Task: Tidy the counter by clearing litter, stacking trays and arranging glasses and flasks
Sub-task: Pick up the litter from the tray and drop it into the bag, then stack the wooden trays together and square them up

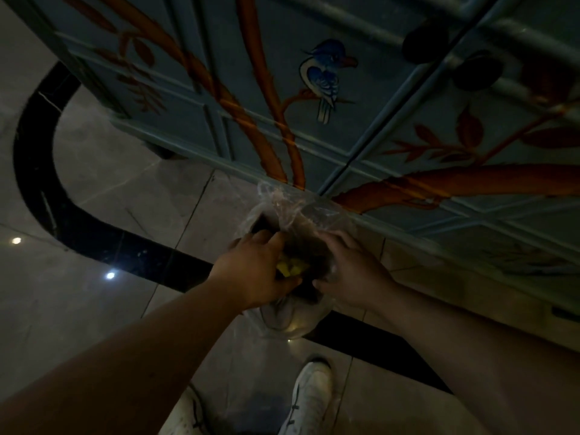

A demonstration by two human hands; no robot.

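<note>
Hands crowd a clear bag (301, 211) beside the painted cabinet (345, 114): left hand (260, 271) grip pinching yellow litter (290, 267), right hand (351, 271) clutching plastic.

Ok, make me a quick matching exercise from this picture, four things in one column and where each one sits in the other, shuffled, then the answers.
Things:
1. painted bird
2. plastic bag
3. white shoe
4. yellow litter

Places:
A. under the left hand's fingers, at the bag's mouth
B. on the cabinet door, perched on a branch
C. on the floor tiles, bottom of view
D. between both hands, by the cabinet's base

Pairs: 1-B, 2-D, 3-C, 4-A
</note>
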